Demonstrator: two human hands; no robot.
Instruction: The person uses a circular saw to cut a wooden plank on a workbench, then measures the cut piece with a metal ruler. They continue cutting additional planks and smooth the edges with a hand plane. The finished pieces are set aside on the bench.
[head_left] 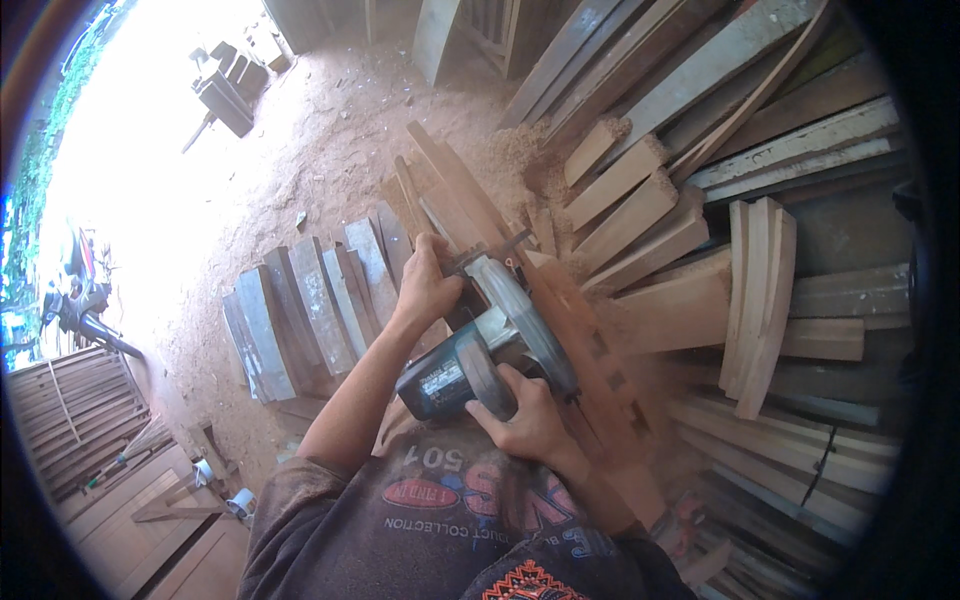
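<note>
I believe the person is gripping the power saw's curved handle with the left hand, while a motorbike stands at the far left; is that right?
Not quite: the head view shows the right hand gripping the curved handle of the power saw, while the left hand is at the saw's front end. The motorbike is indeed at the far left.

1. Your power saw (492, 328) has a motor housing (432, 382) of smooth, dark, slightly glossy plastic.
2. Its blade guard (524, 315) looks like dull, dusty metal.
3. Your board (585, 325) is matt, reddish-brown wood.
4. The blocks (630, 215) to your right are rough-ended, bare wood.
5. Your shirt (350, 540) is matt, dusty cloth.
6. The ground (350, 150) looks rough and powdery.
</note>
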